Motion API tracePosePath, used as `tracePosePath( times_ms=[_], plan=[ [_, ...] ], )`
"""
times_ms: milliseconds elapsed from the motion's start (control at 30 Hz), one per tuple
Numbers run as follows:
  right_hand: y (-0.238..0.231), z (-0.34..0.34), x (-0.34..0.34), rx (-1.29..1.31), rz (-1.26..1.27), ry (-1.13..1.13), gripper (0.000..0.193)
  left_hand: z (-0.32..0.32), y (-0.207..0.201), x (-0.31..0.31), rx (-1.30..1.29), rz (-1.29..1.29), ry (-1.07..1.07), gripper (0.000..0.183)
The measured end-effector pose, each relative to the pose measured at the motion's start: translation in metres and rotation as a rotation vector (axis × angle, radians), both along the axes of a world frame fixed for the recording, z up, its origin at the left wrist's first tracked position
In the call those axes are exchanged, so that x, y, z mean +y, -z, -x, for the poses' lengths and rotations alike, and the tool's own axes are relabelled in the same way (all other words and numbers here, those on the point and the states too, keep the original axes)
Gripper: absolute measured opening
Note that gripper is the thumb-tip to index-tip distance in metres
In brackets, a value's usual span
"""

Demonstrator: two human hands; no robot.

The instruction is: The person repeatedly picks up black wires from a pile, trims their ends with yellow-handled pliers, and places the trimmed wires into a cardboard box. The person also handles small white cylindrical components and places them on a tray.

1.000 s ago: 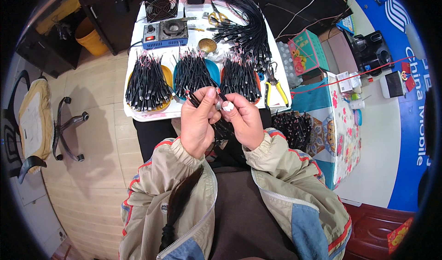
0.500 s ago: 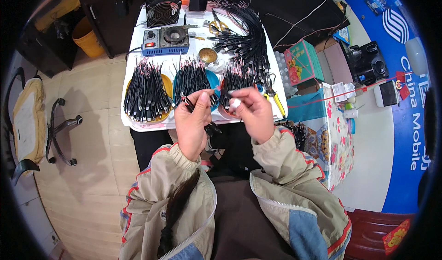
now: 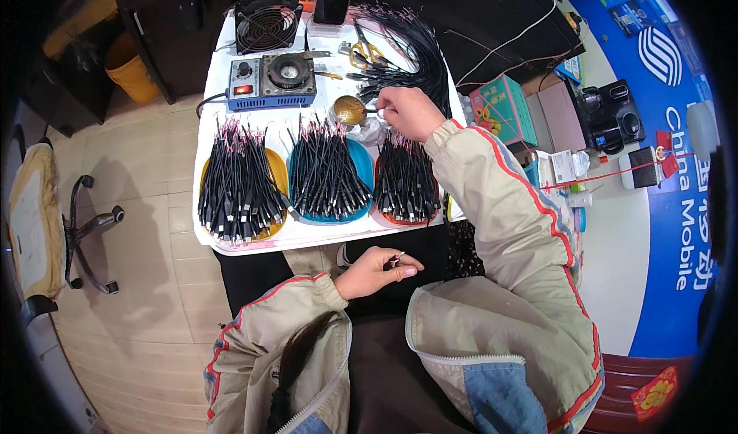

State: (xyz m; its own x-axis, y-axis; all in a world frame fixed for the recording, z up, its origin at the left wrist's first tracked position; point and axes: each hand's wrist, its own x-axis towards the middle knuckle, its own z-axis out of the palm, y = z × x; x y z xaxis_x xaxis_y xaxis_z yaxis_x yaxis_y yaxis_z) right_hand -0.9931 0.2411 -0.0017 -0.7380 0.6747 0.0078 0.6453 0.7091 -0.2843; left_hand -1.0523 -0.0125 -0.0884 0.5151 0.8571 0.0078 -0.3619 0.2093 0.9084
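My right hand is closed in a pinch on a thin black cable, whose end points at a small round tin with brownish contents. Most of that cable is hidden by my fingers. Low in front of the table, my left hand is curled, with a small dark thing between its fingers that I cannot make out. Between the hands, black cables with stripped pinkish wire ends and metal plugs lie bunched in a yellow tray, a blue tray and a red tray.
A blue heating unit with a round pot and lit red switch stands behind the trays, next to a black fan. Yellow-handled scissors and a large bundle of black cables lie at the back. A green-pink box stands right.
My right hand has moved forward from above the red tray to the round tin. My left hand has dropped back toward my lap, away from the trays.
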Motion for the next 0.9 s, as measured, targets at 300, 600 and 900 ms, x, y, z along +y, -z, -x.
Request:
tracePosePath(
  times_ms=[300,600,900],
  plan=[
    [0.005,0.013,0.001,-0.197,-0.045,-0.026,0.011,0.005,0.021,0.004,0.048,0.017,-0.047,0.027],
    [-0.028,0.013,0.004,0.119,0.284,0.092,0.013,0.003,0.029,0.004,0.039,0.105,-0.063,0.027],
    [-0.028,0.061,0.010,0.354,0.663,0.149,0.010,0.003,0.031,-0.001,-0.015,0.106,-0.119,0.026]
  ],
)
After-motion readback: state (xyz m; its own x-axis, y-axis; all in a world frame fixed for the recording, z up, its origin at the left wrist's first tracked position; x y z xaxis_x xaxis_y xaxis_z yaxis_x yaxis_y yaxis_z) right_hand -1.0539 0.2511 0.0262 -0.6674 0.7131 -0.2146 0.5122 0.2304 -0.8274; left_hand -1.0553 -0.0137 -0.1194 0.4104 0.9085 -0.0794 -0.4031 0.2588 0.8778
